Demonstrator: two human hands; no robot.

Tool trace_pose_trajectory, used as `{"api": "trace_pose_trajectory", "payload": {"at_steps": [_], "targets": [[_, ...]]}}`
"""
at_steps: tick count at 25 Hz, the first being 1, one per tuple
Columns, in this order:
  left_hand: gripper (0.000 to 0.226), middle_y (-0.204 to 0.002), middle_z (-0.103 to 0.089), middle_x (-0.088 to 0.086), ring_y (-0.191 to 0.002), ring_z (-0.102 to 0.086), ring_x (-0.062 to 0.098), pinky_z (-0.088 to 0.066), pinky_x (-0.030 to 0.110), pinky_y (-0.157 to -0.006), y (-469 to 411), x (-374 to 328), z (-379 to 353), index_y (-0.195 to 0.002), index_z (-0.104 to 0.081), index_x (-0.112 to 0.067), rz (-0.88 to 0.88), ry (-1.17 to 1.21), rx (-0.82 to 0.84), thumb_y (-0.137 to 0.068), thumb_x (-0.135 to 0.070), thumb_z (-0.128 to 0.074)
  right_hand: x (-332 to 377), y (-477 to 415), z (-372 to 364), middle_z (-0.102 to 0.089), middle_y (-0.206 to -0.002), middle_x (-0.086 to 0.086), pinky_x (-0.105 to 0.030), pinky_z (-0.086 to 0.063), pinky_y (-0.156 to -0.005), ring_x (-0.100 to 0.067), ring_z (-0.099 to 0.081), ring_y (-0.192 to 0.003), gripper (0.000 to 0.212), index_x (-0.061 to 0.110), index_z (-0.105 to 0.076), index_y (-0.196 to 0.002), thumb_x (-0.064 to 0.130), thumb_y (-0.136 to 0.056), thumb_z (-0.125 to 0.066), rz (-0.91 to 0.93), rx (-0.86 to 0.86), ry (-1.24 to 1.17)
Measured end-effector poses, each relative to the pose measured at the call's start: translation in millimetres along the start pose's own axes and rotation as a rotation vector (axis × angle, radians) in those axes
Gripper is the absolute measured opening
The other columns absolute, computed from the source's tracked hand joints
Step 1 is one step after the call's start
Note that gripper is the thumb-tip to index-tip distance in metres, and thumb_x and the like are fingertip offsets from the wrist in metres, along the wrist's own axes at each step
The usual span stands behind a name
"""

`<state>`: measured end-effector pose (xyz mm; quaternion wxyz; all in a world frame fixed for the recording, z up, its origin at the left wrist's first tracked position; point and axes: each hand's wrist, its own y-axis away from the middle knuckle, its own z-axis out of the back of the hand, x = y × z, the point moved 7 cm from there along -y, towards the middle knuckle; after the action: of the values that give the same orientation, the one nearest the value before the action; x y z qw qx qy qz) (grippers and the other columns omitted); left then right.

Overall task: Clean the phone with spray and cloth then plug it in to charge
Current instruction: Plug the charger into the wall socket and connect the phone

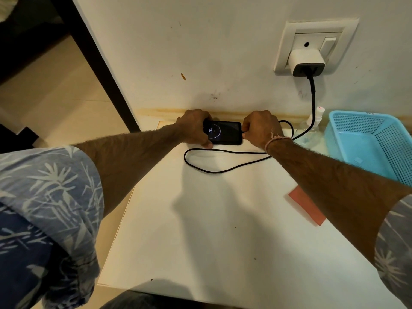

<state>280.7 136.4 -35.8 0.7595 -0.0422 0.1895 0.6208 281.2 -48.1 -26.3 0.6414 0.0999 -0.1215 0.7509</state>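
Black phone, left grip (right grip: cable)

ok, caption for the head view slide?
Left hand grips the phone, showing 70; right hand pinches the cable at its end.

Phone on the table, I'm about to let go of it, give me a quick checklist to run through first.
1. Charger seated in the wall socket: ok.
2. Phone screen shows a charging ring reading 70: ok.
3. Cable plug fully in the phone: cannot tell, the right hand covers it.
4. Cable slack, looping on the table: ok.
5. Phone back near the wall, away from the table's front edge: ok; the left hand grips its other end.
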Motion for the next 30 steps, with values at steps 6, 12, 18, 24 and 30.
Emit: {"api": "trace_pose_trajectory", "payload": {"at_steps": [6,12,18,24,30], "targets": [[0.085,-0.127,-0.061,0.010,-0.117,-0.057,0.029,-0.051,0.047,-0.099,-0.7,0.1,-0.9,-0.134,-0.055,-0.009,-0.005,-0.008,-0.006,-0.063,-0.033,-0.094,-0.4,1.4,-0.8,-0.073,-0.097,-0.010,-0.037,-0.053,-0.087,-0.030,-0.066,-0.091,0.014,0.013,-0.076,-0.095,0.017,-0.082,-0.074,-0.002,-0.013,-0.020],[0.083,-0.127,-0.061,0.010,-0.117,-0.055,0.029,-0.050,0.051,-0.099,-2.6,0.8,-2.6,-0.132,-0.055,-0.010,-0.001,-0.025,-0.012,-0.063,-0.034,-0.093,-1.2,0.7,-0.8,-0.073,-0.097,-0.010,-0.038,-0.054,-0.087,-0.030,-0.066,-0.091,0.014,0.014,-0.076,-0.094,0.017,-0.081,-0.074,0.003,-0.020,-0.016],[0.083,-0.129,-0.060,0.010,-0.119,-0.054,0.029,-0.050,0.048,-0.100,-0.2,1.7,-2.5,-0.134,-0.055,-0.011,-0.018,-0.019,-0.016,-0.064,-0.034,-0.093,-0.8,3.2,-1.4,-0.072,-0.100,-0.012,-0.038,-0.053,-0.087,-0.031,-0.066,-0.093,0.019,0.012,-0.074,-0.100,0.019,-0.082,-0.074,0.009,-0.008,0.017],[0.083,-0.145,-0.050,0.011,-0.133,-0.041,0.033,-0.040,0.043,-0.109,17.1,4.9,0.1,-0.146,-0.046,-0.013,-0.030,-0.059,-0.058,-0.077,-0.036,-0.084,9.5,22.5,1.9,-0.062,-0.115,-0.016,-0.039,-0.050,-0.090,-0.033,-0.057,-0.107,0.032,0.005,-0.066,-0.114,0.012,-0.083,-0.070,0.078,0.032,-0.011],[0.053,-0.138,-0.055,0.005,-0.127,-0.047,0.023,-0.037,0.032,-0.100,88.4,4.9,5.2,-0.137,-0.056,-0.018,-0.147,0.014,-0.194,-0.093,-0.047,-0.066,22.7,87.8,3.6,-0.056,-0.130,-0.006,-0.035,-0.038,-0.103,-0.024,-0.046,-0.124,0.053,0.014,-0.057,-0.129,0.040,-0.085,-0.070,0.343,0.168,-0.040]]}}
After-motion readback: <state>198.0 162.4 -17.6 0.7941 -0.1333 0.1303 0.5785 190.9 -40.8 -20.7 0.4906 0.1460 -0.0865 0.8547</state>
